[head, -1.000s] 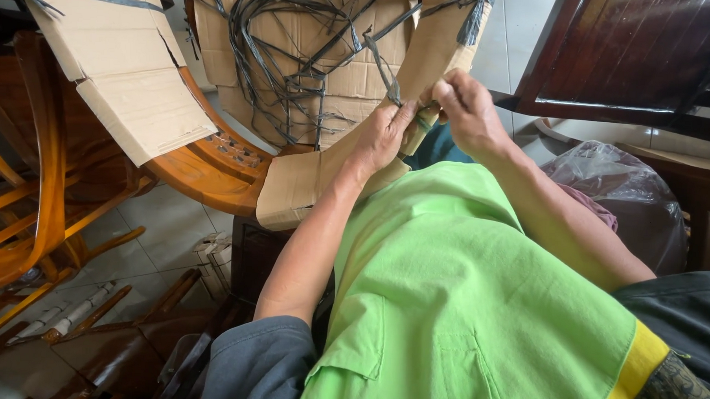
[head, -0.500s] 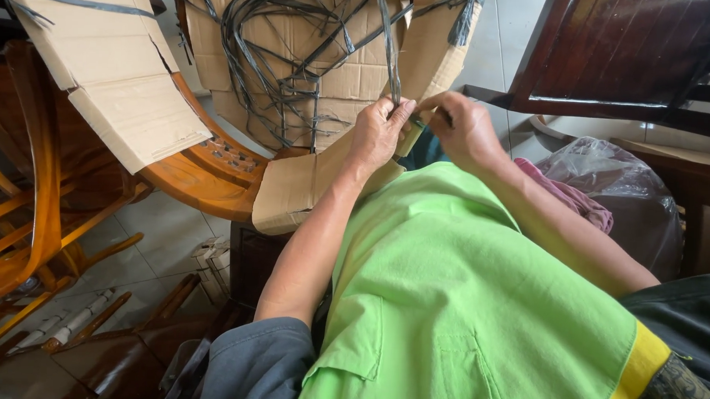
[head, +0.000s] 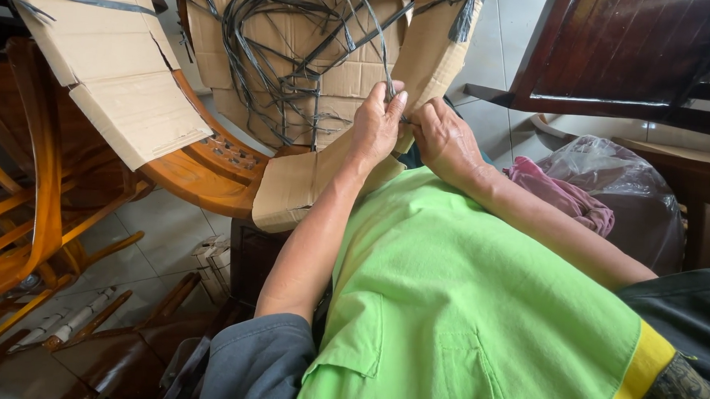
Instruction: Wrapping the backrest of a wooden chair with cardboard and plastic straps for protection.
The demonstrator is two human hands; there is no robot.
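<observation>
orange wooden chair (head: 207, 167) wrapped in cardboard (head: 131, 81) at left, dark chair (head: 635, 60) and plastic bag (head: 623, 185) at right. black strap (head: 384, 55) rises from a tangle against the cardboard. left hand (head: 377, 125) fingers closed, pinching the strap; right hand (head: 444, 140) just beside, fingers curled on the cardboard edge, grip unclear.

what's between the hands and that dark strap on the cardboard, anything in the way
Nothing visible. The left hand already pinches the dark strap where it comes down over the cardboard wrap, and the right hand sits right beside it, on the same spot. The loose tangle of straps lies off to the left.
</observation>
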